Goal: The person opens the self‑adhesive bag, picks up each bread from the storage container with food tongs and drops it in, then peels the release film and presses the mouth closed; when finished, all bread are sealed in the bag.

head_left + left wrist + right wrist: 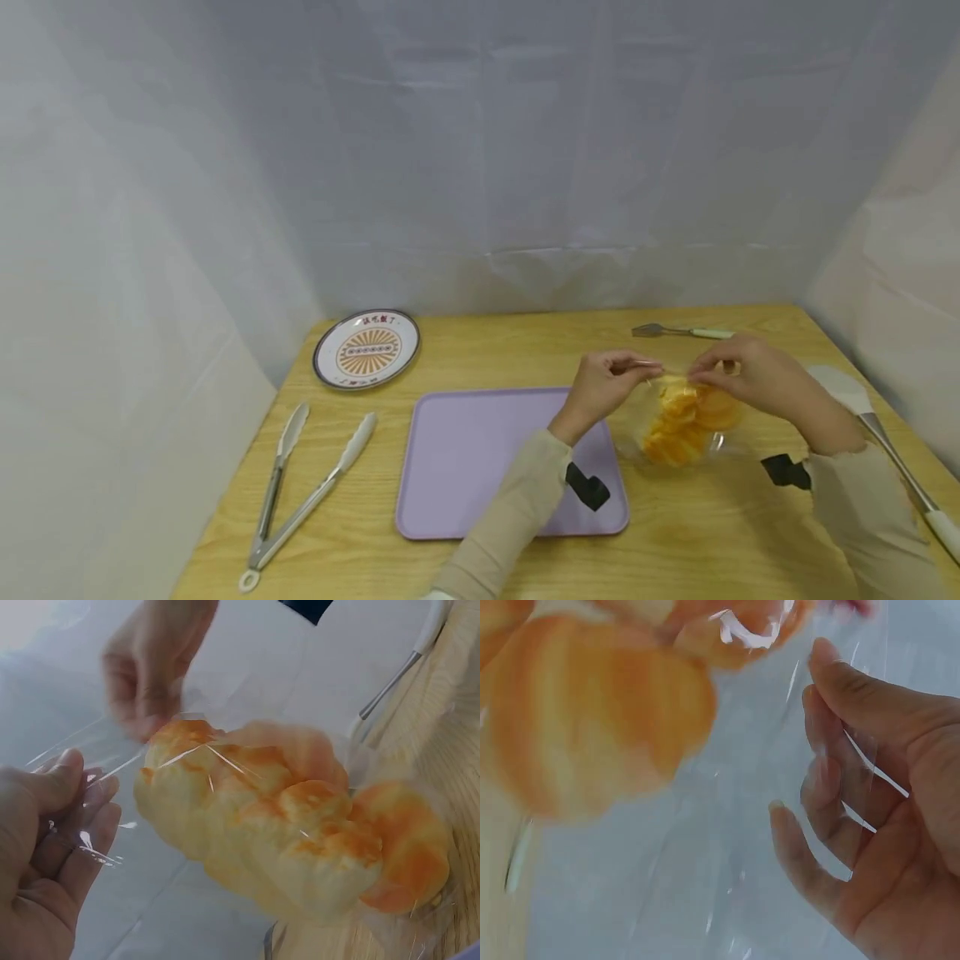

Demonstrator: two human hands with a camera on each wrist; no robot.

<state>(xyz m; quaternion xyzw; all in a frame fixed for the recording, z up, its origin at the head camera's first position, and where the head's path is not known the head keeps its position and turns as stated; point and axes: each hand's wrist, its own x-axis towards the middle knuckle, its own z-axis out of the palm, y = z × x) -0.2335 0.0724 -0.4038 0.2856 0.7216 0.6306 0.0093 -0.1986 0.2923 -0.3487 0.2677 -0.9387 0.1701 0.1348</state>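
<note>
A clear plastic bag hangs above the table at the right of the tray, with bread inside. My left hand pinches the bag's upper edge between thumb and fingers; my right hand pinches the edge a short way to the right. Through the film in the left wrist view I see a braided loaf and a rounder orange-brown piece. The right wrist view shows the film between the right thumb and fingers, near a round piece of bread. Whether the bag's mouth is open I cannot tell.
A lilac tray lies left of the bag, partly under the left forearm. Spread tongs rest farther left, below a patterned plate. Behind the hands lies a fork; a white-headed spatula lies along the right edge.
</note>
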